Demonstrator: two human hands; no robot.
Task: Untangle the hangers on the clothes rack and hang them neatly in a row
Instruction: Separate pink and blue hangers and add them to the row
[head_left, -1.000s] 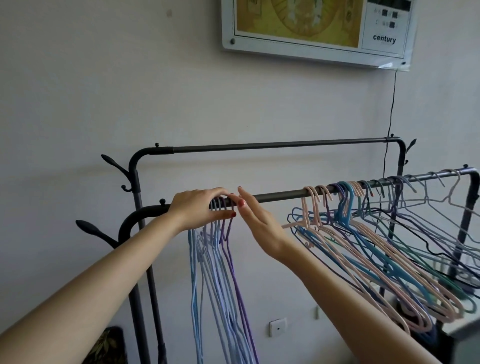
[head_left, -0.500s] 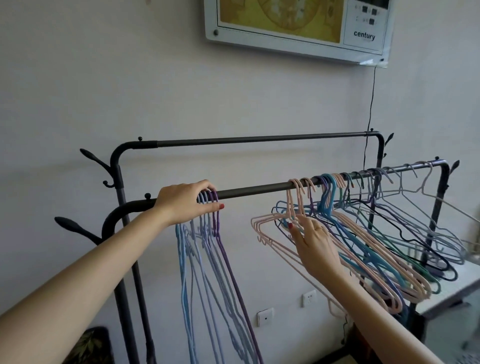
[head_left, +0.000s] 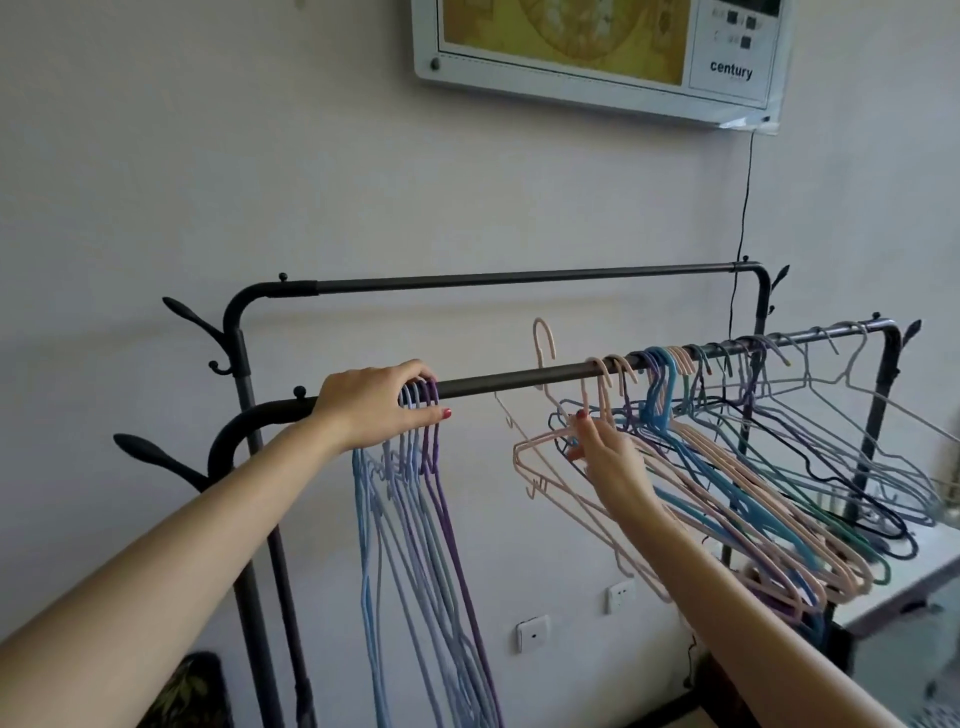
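On the front rail, we sort thin coated-wire hangers.

Our left hand curls over the dark metal rail, gripping the hooks of the sorted hangers, blue to purple, hanging straight down; our right hand pinches a pink hanger lifted free, hook pointing up above the rail, beside the slanting tangled hangers.

Wall panel, sockets

Soft even daylight, wide-angle edge bowing
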